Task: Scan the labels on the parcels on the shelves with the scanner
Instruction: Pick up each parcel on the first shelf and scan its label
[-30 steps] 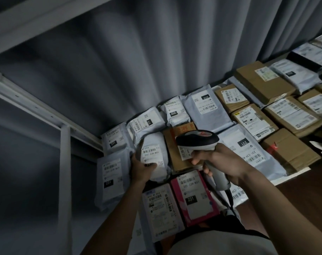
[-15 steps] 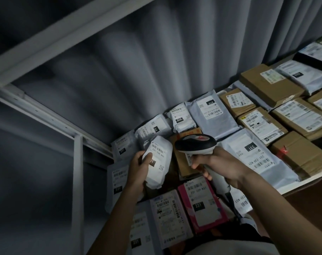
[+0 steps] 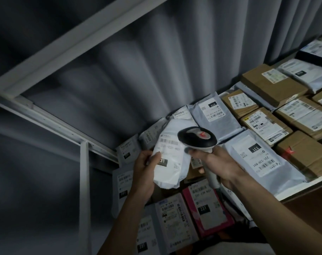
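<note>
You stand at a white metal shelf frame (image 3: 64, 124) with a grey curtain (image 3: 156, 61) behind, its board packed with cardboard boxes and plastic mailers. The large mailer (image 3: 257, 159) at right reads "231" and "231-239-K01"; the pink parcel (image 3: 208, 210) shows "231-239 K01". Your left hand (image 3: 144, 173) grips a white parcel (image 3: 172, 161), thumb by its black "231" tag, lifted above the pile. Your right hand (image 3: 219, 166) wraps the scanner (image 3: 197, 139) handle, its head just over the parcel's upper right corner.
</note>
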